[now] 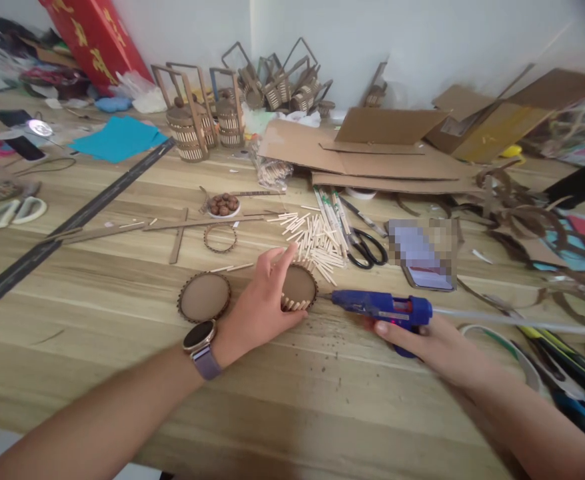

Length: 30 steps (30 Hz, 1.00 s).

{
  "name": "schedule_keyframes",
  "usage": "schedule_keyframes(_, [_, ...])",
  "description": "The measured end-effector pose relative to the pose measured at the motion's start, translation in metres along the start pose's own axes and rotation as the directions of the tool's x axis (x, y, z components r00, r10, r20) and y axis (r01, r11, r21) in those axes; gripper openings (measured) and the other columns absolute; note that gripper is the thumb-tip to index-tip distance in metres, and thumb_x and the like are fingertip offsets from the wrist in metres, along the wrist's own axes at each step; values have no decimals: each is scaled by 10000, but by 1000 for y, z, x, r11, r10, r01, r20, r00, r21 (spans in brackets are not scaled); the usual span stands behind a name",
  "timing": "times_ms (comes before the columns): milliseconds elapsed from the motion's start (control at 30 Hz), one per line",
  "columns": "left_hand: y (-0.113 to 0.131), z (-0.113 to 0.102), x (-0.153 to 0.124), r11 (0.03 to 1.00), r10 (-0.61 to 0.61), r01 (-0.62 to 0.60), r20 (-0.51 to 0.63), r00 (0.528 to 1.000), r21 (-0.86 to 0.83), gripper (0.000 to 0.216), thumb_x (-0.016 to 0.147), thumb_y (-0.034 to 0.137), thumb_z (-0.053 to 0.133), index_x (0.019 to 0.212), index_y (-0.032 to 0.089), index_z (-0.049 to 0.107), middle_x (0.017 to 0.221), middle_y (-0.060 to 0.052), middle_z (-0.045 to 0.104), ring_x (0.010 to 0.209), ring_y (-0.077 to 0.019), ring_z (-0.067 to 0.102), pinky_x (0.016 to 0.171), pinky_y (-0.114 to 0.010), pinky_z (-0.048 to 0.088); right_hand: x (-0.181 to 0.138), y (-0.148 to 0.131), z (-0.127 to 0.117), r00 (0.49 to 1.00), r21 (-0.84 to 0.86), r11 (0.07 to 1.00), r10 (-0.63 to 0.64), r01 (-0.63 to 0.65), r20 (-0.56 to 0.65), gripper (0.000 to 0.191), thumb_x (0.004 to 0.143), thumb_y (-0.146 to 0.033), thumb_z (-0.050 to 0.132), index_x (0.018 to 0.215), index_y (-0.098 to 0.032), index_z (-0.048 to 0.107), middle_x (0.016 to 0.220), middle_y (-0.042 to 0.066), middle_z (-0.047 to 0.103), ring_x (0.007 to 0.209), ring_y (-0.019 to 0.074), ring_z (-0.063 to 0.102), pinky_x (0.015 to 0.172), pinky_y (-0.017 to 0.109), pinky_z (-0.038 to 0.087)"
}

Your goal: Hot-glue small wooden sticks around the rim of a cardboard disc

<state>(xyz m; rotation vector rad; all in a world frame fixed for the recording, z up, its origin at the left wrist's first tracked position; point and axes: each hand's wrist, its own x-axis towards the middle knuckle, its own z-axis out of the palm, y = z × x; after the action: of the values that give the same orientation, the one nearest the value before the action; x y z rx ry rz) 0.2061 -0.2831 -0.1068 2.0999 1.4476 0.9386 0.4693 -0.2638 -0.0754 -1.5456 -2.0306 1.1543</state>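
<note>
My left hand (262, 293), with a watch on its wrist, grips a round cardboard base (301, 285) by its left side. Short pale sticks (296, 305) stand along the near edge of that base; my fingers hide part of its rim. A blue hot glue gun (367, 303) is in my right hand (430, 343), its nozzle at the base's right edge and a long clear glue stick (512, 321) out of its back. Just beyond the base lies a loose pile of short wooden sticks (317, 241). To the left rests another round base (204, 298) with a notched rim.
Black-handled scissors (368, 249) and a phone (427, 260) lie right of the stick pile. Beyond are a bowl of brown balls (223, 205), a thin ring (220, 239), small lidded baskets (187, 130) and cardboard sheets (342, 157). Pliers (562, 377) and brown strips (517, 200) crowd the right.
</note>
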Motion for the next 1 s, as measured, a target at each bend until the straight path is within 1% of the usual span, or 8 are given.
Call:
schedule_keyframes(133, [-2, 1, 0, 1000, 6, -6, -10, 1000, -20, 1127, 690, 126, 768, 1489, 376, 14, 1442, -122, 255, 1348, -327, 357, 1076, -518, 404, -4, -7, 3, 1000, -98, 995, -4, 4, -5, 395, 732, -594, 617, 877, -256, 763, 835, 46, 778, 818, 309, 719, 744, 406, 595])
schedule_keyframes(267, [-3, 2, 0, 1000, 2, -2, -9, 1000, -14, 1125, 686, 133, 772, 1494, 357, 20, 1448, -129, 259, 1350, -339, 353, 1071, -518, 409, -5, -1, 15, 997, -98, 994, -51, 45, -52, 374, 757, -573, 595, 844, -246, 755, 828, 51, 779, 800, 300, 724, 774, 413, 591])
schedule_keyframes(333, [-2, 2, 0, 1000, -2, 2, -10, 1000, -8, 1114, 686, 133, 771, 1497, 342, 36, 1451, -134, 262, 1349, -345, 354, 1074, -523, 404, -6, 3, 19, 996, -90, 993, -79, 75, -42, 362, 767, -554, 595, 844, -235, 749, 841, 56, 779, 806, 293, 723, 787, 411, 585])
schedule_keyframes(433, [-1, 2, 0, 1000, -13, 12, -8, 1000, -15, 1097, 693, 135, 764, 1499, 334, 46, 1448, -139, 267, 1337, -343, 375, 1065, -517, 417, -8, 4, 21, 995, -87, 992, -94, 92, -13, 324, 773, -508, 597, 834, -219, 732, 809, 54, 774, 762, 275, 723, 744, 382, 588])
schedule_keyframes(567, [-1, 2, 0, 1000, -26, 25, -8, 1000, -16, 1108, 687, 137, 767, 1497, 349, 41, 1440, -134, 277, 1327, -350, 388, 1052, -525, 428, -9, 0, 21, 994, -104, 990, -100, 95, -43, 306, 793, -494, 574, 805, -223, 715, 768, 43, 764, 743, 267, 720, 654, 336, 582])
schedule_keyframes(700, [-2, 3, -1, 1000, -15, 15, -13, 1000, -9, 1101, 692, 144, 764, 1493, 358, 39, 1446, -128, 273, 1344, -349, 363, 1070, -535, 407, -9, -5, 22, 995, -150, 984, -99, 94, -31, 285, 798, -472, 564, 782, -224, 705, 741, 38, 758, 679, 250, 705, 596, 318, 565])
schedule_keyframes(867, [-3, 3, 0, 1000, 13, -12, -18, 1000, 21, 1079, 700, 133, 753, 1495, 312, 45, 1437, -140, 278, 1363, -332, 332, 1115, -534, 346, -9, -6, 24, 995, -150, 985, -97, 91, -32, 302, 788, -493, 563, 756, -218, 682, 708, 41, 749, 673, 249, 706, 595, 316, 562])
schedule_keyframes(1000, [-3, 3, 0, 1000, 18, -18, -18, 1000, 23, 1076, 704, 136, 758, 1495, 298, 48, 1436, -139, 277, 1363, -324, 331, 1126, -518, 334, -9, -4, 26, 993, -137, 984, -115, 109, -32, 300, 791, -487, 565, 767, -209, 675, 688, 44, 741, 639, 237, 694, 571, 309, 557])
